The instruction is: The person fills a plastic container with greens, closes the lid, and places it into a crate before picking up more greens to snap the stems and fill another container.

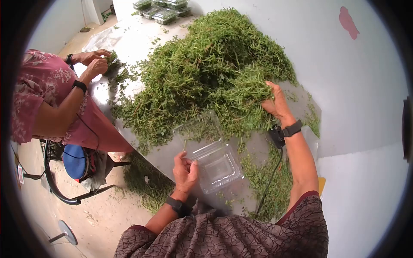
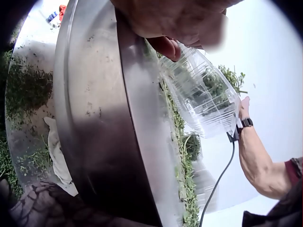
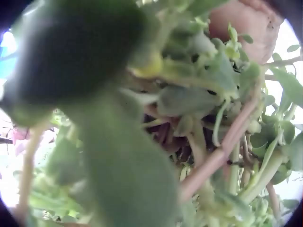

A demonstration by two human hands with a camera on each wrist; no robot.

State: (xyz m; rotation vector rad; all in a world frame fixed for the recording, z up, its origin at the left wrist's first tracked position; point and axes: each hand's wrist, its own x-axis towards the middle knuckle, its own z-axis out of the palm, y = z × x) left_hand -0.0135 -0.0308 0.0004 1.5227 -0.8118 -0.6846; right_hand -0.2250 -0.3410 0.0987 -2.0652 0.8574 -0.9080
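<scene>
My left hand (image 1: 186,174) pinches the near left edge of an open clear plastic clamshell container (image 1: 219,167), thumb on the rim. The container's lid is tipped back toward a large heap of green purslane (image 1: 215,47). In the left wrist view the clamshell (image 2: 203,101) lies beyond the fingers, and its inside shows no greens. At the heap's right side my right hand (image 1: 278,103) grips a bunch of purslane (image 1: 251,92), its fingers partly hidden in the stems. Thick pinkish stems (image 3: 218,161) and leaves fill the right wrist view, with part of that hand (image 3: 248,28) at the top.
Another person in pink (image 1: 56,86) handles greens at the left. Filled clear boxes (image 1: 165,15) are stacked at the back. Loose purslane (image 1: 275,182) lies at the right front, crossed by a black cable. A blue-topped stool (image 1: 75,161) and more greens (image 1: 146,180) are below the table.
</scene>
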